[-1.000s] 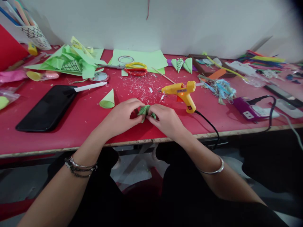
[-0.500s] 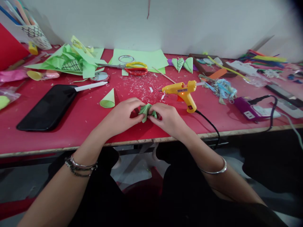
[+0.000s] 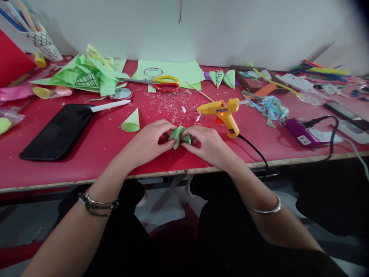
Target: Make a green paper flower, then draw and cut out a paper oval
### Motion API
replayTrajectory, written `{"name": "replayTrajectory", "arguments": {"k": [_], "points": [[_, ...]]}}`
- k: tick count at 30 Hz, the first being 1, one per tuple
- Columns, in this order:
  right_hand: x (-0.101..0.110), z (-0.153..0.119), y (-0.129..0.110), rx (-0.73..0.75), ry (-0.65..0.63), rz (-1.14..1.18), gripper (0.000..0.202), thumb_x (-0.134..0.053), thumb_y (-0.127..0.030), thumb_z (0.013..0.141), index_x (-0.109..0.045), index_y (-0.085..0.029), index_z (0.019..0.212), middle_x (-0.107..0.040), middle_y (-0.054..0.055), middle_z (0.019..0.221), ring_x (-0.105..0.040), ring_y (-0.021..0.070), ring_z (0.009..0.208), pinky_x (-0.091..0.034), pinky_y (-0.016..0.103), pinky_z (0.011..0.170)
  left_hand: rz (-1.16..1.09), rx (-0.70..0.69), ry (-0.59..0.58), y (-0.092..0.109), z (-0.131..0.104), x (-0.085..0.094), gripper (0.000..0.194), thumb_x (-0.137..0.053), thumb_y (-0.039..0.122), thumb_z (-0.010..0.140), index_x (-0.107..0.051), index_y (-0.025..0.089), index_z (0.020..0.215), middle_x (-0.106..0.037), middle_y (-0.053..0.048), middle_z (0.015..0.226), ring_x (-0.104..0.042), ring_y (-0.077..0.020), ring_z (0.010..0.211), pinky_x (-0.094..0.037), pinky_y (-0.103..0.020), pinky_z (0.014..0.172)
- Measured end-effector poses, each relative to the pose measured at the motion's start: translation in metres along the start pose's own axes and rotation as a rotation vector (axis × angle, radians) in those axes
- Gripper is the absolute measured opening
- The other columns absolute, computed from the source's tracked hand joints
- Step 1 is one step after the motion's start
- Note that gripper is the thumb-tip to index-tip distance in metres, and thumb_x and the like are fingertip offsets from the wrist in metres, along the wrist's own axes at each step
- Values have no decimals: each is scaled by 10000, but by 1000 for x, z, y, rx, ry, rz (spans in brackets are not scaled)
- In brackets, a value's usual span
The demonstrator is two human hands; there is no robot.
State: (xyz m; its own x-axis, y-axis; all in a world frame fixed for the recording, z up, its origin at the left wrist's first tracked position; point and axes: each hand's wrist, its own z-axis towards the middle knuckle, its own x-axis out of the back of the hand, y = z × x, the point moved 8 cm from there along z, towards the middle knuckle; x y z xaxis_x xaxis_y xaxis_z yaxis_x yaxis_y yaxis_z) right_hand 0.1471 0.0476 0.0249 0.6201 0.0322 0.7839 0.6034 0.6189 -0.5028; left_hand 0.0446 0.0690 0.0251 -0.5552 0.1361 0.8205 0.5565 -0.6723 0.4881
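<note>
Between my hands, over the red table (image 3: 161, 161), is a small piece of pleated green paper (image 3: 177, 135). My left hand (image 3: 151, 140) pinches its left side between thumb and fingers. At its right side, the thumb and fingers of my right hand (image 3: 206, 144) grip the folds. Fingers cover part of the paper. A rolled light-green paper cone (image 3: 132, 121) lies left of my left hand. Beyond my right hand rests a yellow glue gun (image 3: 223, 111) with a small orange light lit, its nozzle pointing left.
A black phone (image 3: 59, 132) and a white pen (image 3: 111, 105) lie at left. Scissors (image 3: 165, 84) and green paper sheets (image 3: 184, 69) are behind, with crumpled green paper (image 3: 83, 73). A purple power adapter (image 3: 305, 132) with cables sits at right. Paper scraps litter the middle.
My right hand has shifted very slightly, its fingers opening a little around the paper, so more of the right-hand folds show. My left hand stays in place.
</note>
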Motion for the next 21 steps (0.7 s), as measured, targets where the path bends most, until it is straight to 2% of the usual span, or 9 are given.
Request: {"name": "replayTrajectory", "arguments": {"k": [4, 10, 21], "points": [[-1, -1, 4, -69, 15, -16, 54, -539, -127, 773, -496, -157, 785, -539, 0, 727, -501, 101, 633, -384, 219, 612, -16, 3, -7, 0, 0, 0, 173, -535, 194, 783, -576, 148, 945, -595, -36, 923, -561, -141, 825, -444, -255, 723], [-7, -1, 9, -139, 25, -80, 143, -520, -158, 782, -411, -179, 872, -506, -3, 756, -479, 107, 617, -350, 227, 572, -31, 2, -20, 1, 0, 0, 169, -535, 166, 772, -573, 156, 936, -589, -22, 903, -557, -132, 812, -439, -248, 725], [-11, 0, 12, -238, 27, -233, 141, -492, -165, 773, -414, -192, 888, -531, 6, 770, -491, 125, 626, -312, 233, 556, 4, 13, -30, 2, -1, -6, 172, -547, 184, 747, -523, 171, 916, -555, -22, 900, -545, -152, 815, -440, -275, 716]]}}
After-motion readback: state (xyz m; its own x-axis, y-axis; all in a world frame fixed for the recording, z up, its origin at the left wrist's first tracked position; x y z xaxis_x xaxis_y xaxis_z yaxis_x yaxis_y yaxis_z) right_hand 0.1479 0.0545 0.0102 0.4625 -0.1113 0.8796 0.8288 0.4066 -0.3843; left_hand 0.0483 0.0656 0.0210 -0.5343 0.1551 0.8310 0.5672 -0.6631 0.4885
